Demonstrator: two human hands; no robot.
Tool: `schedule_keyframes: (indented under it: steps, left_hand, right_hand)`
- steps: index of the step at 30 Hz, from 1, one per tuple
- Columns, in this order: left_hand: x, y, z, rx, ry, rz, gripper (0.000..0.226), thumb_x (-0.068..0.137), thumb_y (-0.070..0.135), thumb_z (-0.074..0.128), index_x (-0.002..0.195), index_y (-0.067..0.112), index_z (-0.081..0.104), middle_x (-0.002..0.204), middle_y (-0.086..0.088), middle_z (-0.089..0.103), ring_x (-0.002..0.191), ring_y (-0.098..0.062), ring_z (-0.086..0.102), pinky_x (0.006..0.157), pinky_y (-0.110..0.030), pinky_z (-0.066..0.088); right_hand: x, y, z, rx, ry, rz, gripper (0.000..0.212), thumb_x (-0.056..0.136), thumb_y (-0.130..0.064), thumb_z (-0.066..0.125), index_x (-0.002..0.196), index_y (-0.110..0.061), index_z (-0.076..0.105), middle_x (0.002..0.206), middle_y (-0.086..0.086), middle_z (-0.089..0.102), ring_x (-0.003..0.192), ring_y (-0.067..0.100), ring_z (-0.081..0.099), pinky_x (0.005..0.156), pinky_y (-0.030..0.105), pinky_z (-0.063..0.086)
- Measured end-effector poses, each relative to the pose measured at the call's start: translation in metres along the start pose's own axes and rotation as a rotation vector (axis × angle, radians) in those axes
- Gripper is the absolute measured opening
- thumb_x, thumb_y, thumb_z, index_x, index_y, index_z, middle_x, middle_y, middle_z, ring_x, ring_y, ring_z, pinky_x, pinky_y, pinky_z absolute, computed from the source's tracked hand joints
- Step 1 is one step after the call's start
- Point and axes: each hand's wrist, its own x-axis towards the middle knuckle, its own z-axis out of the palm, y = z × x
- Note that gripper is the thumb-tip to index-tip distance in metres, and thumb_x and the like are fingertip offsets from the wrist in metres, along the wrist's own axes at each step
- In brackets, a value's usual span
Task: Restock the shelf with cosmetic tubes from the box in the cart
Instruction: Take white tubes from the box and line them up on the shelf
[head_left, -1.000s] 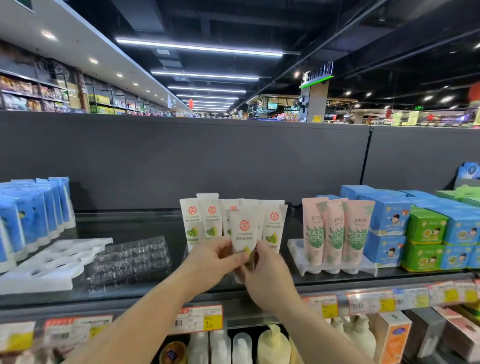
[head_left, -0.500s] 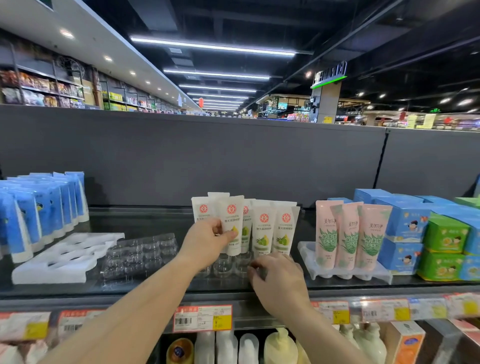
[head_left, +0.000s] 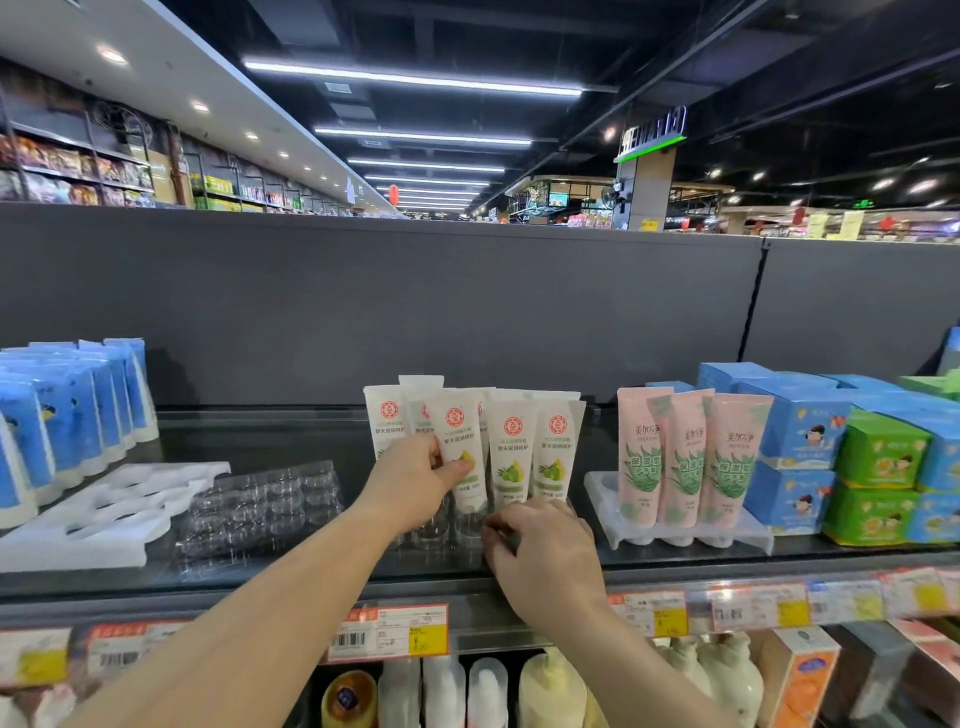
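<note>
Several white cosmetic tubes (head_left: 511, 447) with red round logos stand cap-down in a clear holder tray (head_left: 447, 530) on the dark top shelf (head_left: 311, 577). My left hand (head_left: 415, 480) grips one white tube (head_left: 460, 441) near its lower half, thumb across the front, holding it upright over the tray's front row. My right hand (head_left: 540, 551) rests curled at the tray's front right edge, below two standing tubes; whether it pinches the tray I cannot tell. The box and cart are out of view.
Pink aloe tubes (head_left: 685, 457) stand in a white holder to the right, with blue and green cartons (head_left: 852, 452) beyond. To the left lie an empty clear tray (head_left: 260, 509), a white holder (head_left: 98, 514) and blue tubes (head_left: 67, 410). Price labels (head_left: 389, 631) line the shelf edge; bottles stand below.
The hands parted from one tube in front. My left hand moved up-left onto a tube in the row; my right hand dropped to the tray's front edge.
</note>
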Motion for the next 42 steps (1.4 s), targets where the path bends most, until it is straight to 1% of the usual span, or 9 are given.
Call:
schedule_keyframes:
  steps: [3,9,13,23,30,33,36,39,42]
  left_hand:
    - [0.001,0.0,0.0,0.004,0.011,-0.01,0.02,0.092,0.026,0.065,0.112,0.022,0.065,0.123,0.005,0.067,0.108,-0.014,0.064,0.094,-0.041,0.054]
    - [0.004,0.01,-0.002,0.158,-0.03,0.048,0.023,0.094,0.03,0.062,0.114,0.019,0.064,0.118,0.006,0.067,0.101,-0.012,0.063,0.083,-0.028,0.052]
    - [0.005,0.013,-0.003,0.209,-0.049,0.061,0.023,0.094,0.031,0.061,0.114,0.02,0.063,0.12,0.005,0.067,0.105,-0.015,0.064,0.091,-0.036,0.054]
    - [-0.001,0.005,0.004,0.182,-0.075,0.094,0.03,0.094,0.025,0.062,0.124,0.021,0.06,0.13,0.006,0.062,0.122,-0.017,0.057,0.103,-0.037,0.046]
    - [-0.006,-0.003,0.006,0.102,-0.047,0.104,0.03,0.094,0.026,0.063,0.123,0.025,0.061,0.128,0.008,0.064,0.121,-0.015,0.058,0.104,-0.039,0.047]
    - [-0.005,-0.004,0.004,0.081,-0.048,0.089,0.027,0.092,0.027,0.065,0.119,0.027,0.063,0.123,0.011,0.066,0.116,-0.011,0.06,0.101,-0.038,0.049]
    - [-0.004,-0.002,0.002,0.015,0.016,0.079,0.035,0.085,0.037,0.072,0.117,0.029,0.06,0.108,0.014,0.07,0.099,-0.004,0.066,0.09,-0.034,0.056]
    - [-0.003,0.004,-0.001,-0.011,0.177,0.13,0.064,0.075,0.052,0.075,0.127,0.024,0.052,0.109,0.013,0.064,0.098,-0.006,0.063,0.086,-0.035,0.056]
    - [-0.003,0.015,-0.002,-0.013,0.276,0.184,0.068,0.074,0.05,0.078,0.13,0.024,0.051,0.105,0.015,0.056,0.094,-0.003,0.057,0.085,-0.034,0.056]
  right_hand:
    - [0.0,0.0,0.001,-0.001,0.0,-0.004,0.024,0.096,-0.042,0.049,0.109,-0.033,0.066,0.11,-0.014,0.062,0.109,0.01,0.047,0.1,0.03,0.033]
    - [0.0,0.002,0.0,0.003,0.004,-0.02,0.024,0.095,-0.043,0.051,0.109,-0.032,0.067,0.11,-0.013,0.063,0.109,0.011,0.047,0.101,0.03,0.036]
    - [0.0,0.002,0.0,0.016,-0.002,-0.027,0.025,0.094,-0.042,0.052,0.11,-0.032,0.067,0.111,-0.012,0.063,0.111,0.012,0.048,0.102,0.031,0.036]
    - [-0.001,0.002,0.002,0.023,0.01,-0.021,0.022,0.094,-0.039,0.051,0.104,-0.03,0.068,0.106,-0.012,0.064,0.106,0.012,0.049,0.099,0.03,0.038]
    - [0.001,0.003,-0.002,0.096,-0.024,-0.01,0.023,0.094,-0.037,0.054,0.113,-0.032,0.066,0.109,-0.014,0.062,0.104,0.006,0.05,0.1,0.028,0.042]
    - [0.011,0.002,-0.014,0.272,0.126,0.002,0.025,0.095,-0.029,0.058,0.12,-0.027,0.062,0.111,-0.014,0.059,0.101,0.002,0.054,0.091,0.022,0.049]
    - [0.032,-0.001,-0.033,0.309,0.31,-0.004,0.032,0.095,-0.021,0.058,0.127,-0.025,0.056,0.126,-0.007,0.05,0.087,0.009,0.061,0.082,0.026,0.051]
    - [0.047,-0.002,-0.04,0.303,0.36,0.012,0.039,0.095,-0.017,0.058,0.133,-0.025,0.051,0.135,-0.005,0.041,0.083,0.015,0.062,0.079,0.027,0.049]
    - [0.05,0.0,-0.037,0.297,0.361,0.02,0.044,0.095,-0.014,0.058,0.137,-0.023,0.048,0.139,-0.004,0.039,0.091,0.011,0.059,0.083,0.027,0.05]
